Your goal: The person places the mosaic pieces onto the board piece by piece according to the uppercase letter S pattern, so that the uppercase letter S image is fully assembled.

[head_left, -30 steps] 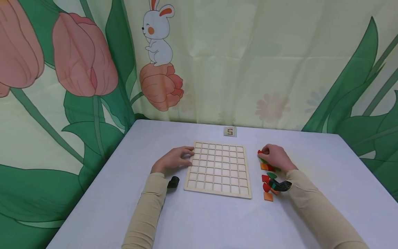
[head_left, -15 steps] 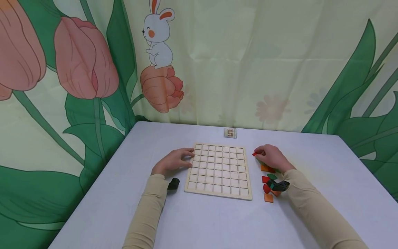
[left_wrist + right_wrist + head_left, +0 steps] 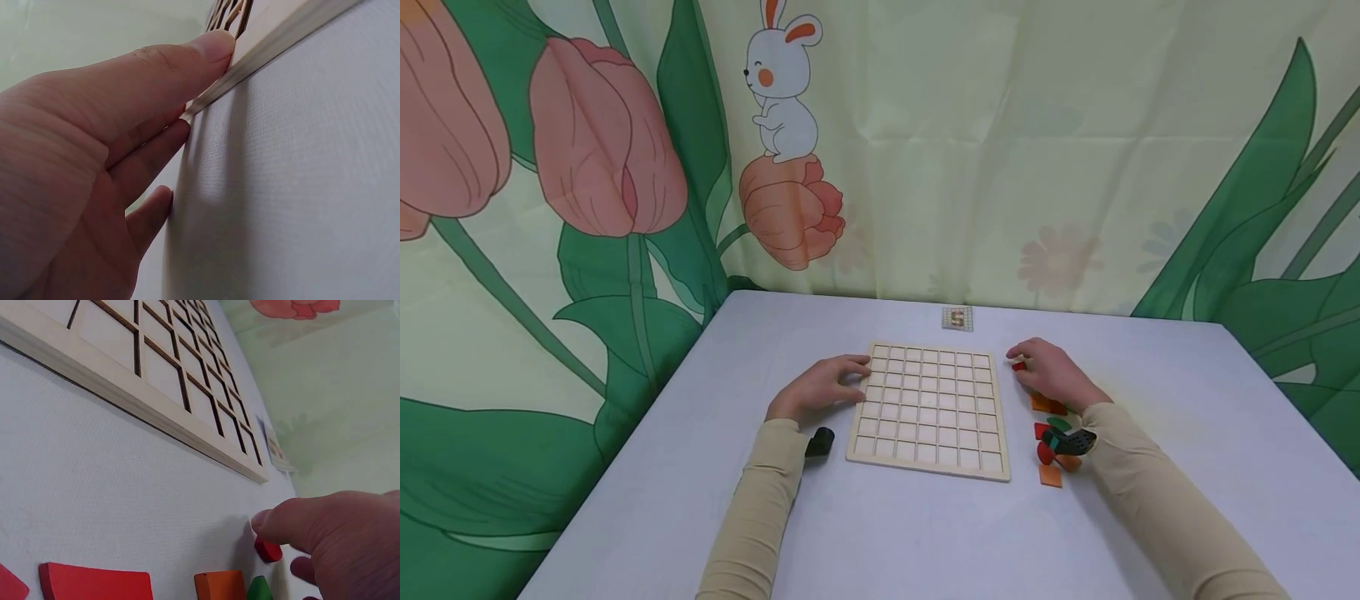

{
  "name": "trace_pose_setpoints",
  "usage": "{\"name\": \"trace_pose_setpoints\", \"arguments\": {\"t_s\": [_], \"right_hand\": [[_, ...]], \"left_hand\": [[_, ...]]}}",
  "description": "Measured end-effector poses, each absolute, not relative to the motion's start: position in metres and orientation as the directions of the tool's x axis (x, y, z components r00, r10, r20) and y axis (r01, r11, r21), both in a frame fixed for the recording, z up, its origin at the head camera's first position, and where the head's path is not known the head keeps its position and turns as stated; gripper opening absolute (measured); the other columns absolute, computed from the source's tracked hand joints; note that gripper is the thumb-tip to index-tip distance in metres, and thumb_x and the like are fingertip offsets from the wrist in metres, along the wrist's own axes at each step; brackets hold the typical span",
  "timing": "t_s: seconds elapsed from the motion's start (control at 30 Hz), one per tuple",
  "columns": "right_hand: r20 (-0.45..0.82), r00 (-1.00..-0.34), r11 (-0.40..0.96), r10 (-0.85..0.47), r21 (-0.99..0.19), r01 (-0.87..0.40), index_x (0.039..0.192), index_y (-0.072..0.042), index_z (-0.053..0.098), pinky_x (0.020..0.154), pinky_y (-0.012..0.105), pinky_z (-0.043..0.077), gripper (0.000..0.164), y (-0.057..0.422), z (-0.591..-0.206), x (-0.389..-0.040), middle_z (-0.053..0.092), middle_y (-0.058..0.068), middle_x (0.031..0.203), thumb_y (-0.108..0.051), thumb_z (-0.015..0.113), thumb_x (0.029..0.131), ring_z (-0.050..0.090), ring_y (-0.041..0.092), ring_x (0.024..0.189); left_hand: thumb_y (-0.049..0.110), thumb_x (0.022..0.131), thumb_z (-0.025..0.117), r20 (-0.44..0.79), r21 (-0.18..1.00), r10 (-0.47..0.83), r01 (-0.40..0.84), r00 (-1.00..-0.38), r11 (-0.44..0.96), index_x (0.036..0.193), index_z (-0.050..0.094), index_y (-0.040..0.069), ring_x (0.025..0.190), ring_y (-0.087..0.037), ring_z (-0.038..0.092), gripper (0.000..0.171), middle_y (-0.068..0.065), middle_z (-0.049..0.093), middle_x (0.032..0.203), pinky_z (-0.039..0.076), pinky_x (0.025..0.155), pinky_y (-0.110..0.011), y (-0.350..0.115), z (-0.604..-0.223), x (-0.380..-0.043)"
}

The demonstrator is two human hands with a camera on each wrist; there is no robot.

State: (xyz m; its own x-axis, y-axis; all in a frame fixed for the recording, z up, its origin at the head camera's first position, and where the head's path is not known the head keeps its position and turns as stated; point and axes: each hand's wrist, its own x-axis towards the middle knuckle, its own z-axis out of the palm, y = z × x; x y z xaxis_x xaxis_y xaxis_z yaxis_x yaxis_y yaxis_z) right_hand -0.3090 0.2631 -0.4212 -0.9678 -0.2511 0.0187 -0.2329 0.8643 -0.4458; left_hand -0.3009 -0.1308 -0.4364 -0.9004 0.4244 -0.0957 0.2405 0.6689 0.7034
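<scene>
Right wrist view: the grip of the right hand (image 3: pixel 1052 372) looks clamped, thumb and finger pinching 1 red piece (image 3: pixel 269 551). From the head camera, the piece sits at 2 o'clock of the gridded board (image 3: pixel 928 412). It should handle light and stiff, perhaps slightly slippery, best held by opposite edges. At 9 o'clock the left hand (image 3: pixel 818 387), fingers parted, touches the board's edge. An orange tile (image 3: pixel 1051 476) lies at 4 o'clock on the bench (image 3: pixel 887 533).
</scene>
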Motion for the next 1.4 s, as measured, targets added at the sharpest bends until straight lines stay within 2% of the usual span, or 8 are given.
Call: {"name": "trace_pose_setpoints", "arguments": {"t_s": [0.1, 0.2, 0.33, 0.53, 0.7, 1.03, 1.23, 1.4], "right_hand": [[-0.009, -0.977, 0.877, -0.214, -0.443, -0.188, 0.117, 0.005, 0.063, 0.092, 0.051, 0.050, 0.031, 0.266, -0.422, -0.310, 0.057, 0.025, 0.117, -0.008, 0.068, 0.089, 0.054, 0.037, 0.101], [-0.036, -0.978, 0.871, -0.204, -0.463, -0.165, 0.119, 0.005, 0.062, 0.090, 0.049, 0.051, 0.030, 0.268, -0.423, -0.311, 0.059, 0.024, 0.115, -0.004, 0.064, 0.091, 0.055, 0.035, 0.099], [-0.020, -0.974, 0.866, -0.226, -0.462, -0.191, 0.123, 0.007, 0.060, 0.091, 0.050, 0.051, 0.034, 0.269, -0.423, -0.312, 0.060, 0.023, 0.115, -0.004, 0.064, 0.091, 0.057, 0.035, 0.100], [0.020, -0.967, 0.877, -0.255, -0.417, -0.240, 0.117, 0.006, 0.066, 0.087, 0.048, 0.052, 0.030, 0.271, -0.425, -0.313, 0.063, 0.021, 0.106, -0.008, 0.067, 0.091, 0.056, 0.031, 0.092], [0.045, -0.961, 0.866, -0.273, -0.424, -0.266, 0.117, 0.005, 0.066, 0.088, 0.049, 0.051, 0.029, 0.266, -0.423, -0.312, 0.064, 0.020, 0.107, -0.009, 0.066, 0.091, 0.057, 0.032, 0.095], [0.086, -0.936, 0.811, -0.342, -0.476, -0.340, 0.121, 0.003, 0.065, 0.084, 0.045, 0.052, 0.031, 0.229, -0.410, -0.309, 0.062, 0.016, 0.107, -0.010, 0.065, 0.092, 0.058, 0.029, 0.095], [0.075, -0.916, 0.783, -0.395, -0.495, -0.378, 0.118, 0.003, 0.067, 0.081, 0.042, 0.052, 0.029, 0.204, -0.411, -0.308, 0.060, 0.015, 0.106, -0.009, 0.064, 0.092, 0.058, 0.027, 0.093], [0.116, -0.885, 0.754, -0.452, -0.480, -0.448, 0.115, 0.005, 0.067, 0.082, 0.043, 0.053, 0.027, 0.189, -0.416, -0.309, 0.064, 0.015, 0.104, -0.008, 0.065, 0.091, 0.061, 0.027, 0.093]], "left_hand": [[0.019, 0.086, 0.077, -0.093, 0.698, 0.432, 0.251, -0.897, 0.671, 0.132, 0.062, 0.009, 0.144, -0.019, 0.030, 0.049, 0.005, 0.042, 0.152, 0.027, 0.116, -0.039, -0.131, -0.437, -0.302], [0.019, 0.086, 0.076, -0.087, 0.692, 0.440, 0.263, -0.894, 0.672, 0.131, 0.062, 0.008, 0.144, -0.019, 0.030, 0.049, 0.004, 0.042, 0.152, 0.027, 0.116, -0.039, -0.131, -0.437, -0.302], [0.019, 0.086, 0.077, -0.084, 0.691, 0.435, 0.262, -0.897, 0.674, 0.131, 0.063, 0.008, 0.144, -0.020, 0.031, 0.049, 0.003, 0.042, 0.152, 0.026, 0.117, -0.040, -0.131, -0.436, -0.303], [0.020, 0.086, 0.076, -0.091, 0.686, 0.435, 0.260, -0.896, 0.679, 0.131, 0.062, 0.008, 0.144, -0.020, 0.030, 0.049, 0.003, 0.042, 0.152, 0.026, 0.117, -0.040, -0.130, -0.434, -0.303], [0.020, 0.086, 0.076, -0.091, 0.690, 0.435, 0.258, -0.896, 0.677, 0.131, 0.062, 0.008, 0.144, -0.020, 0.030, 0.049, 0.004, 0.042, 0.152, 0.026, 0.117, -0.040, -0.131, -0.432, -0.301], [0.019, 0.085, 0.077, -0.092, 0.702, 0.428, 0.246, -0.899, 0.669, 0.131, 0.063, 0.009, 0.144, -0.019, 0.030, 0.048, 0.005, 0.042, 0.151, 0.026, 0.117, -0.040, -0.131, -0.434, -0.302], [0.019, 0.085, 0.077, -0.096, 0.700, 0.429, 0.246, -0.898, 0.670, 0.130, 0.063, 0.009, 0.144, -0.019, 0.030, 0.049, 0.004, 0.043, 0.151, 0.026, 0.117, -0.040, -0.131, -0.436, -0.303], [0.019, 0.085, 0.077, -0.091, 0.702, 0.435, 0.252, -0.896, 0.666, 0.131, 0.063, 0.008, 0.144, -0.019, 0.030, 0.048, 0.004, 0.042, 0.151, 0.027, 0.116, -0.040, -0.132, -0.436, -0.302]]}}
